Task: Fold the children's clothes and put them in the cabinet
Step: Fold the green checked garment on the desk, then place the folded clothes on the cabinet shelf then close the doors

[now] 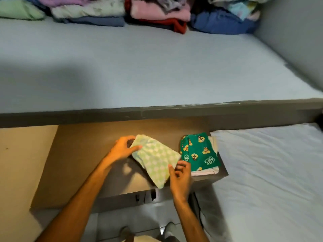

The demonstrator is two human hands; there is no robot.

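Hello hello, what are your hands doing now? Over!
Left hand and right hand both grip folded pale green garment over drawer. Green cartoon garment alongside. Nothing blocking.

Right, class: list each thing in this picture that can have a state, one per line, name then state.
Light green garment: folded, held over the drawer by both hands.
Left hand: grips the garment's far left corner.
Right hand: pinches its near right edge.
Green cartoon-print garment: folded, lying in the drawer on a pale folded piece.
Drawer: pulled open.
Clothes on the bed: folded, in stacks.

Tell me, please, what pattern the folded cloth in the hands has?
Pale green and white checks on the folded cloth, seen in the head view.
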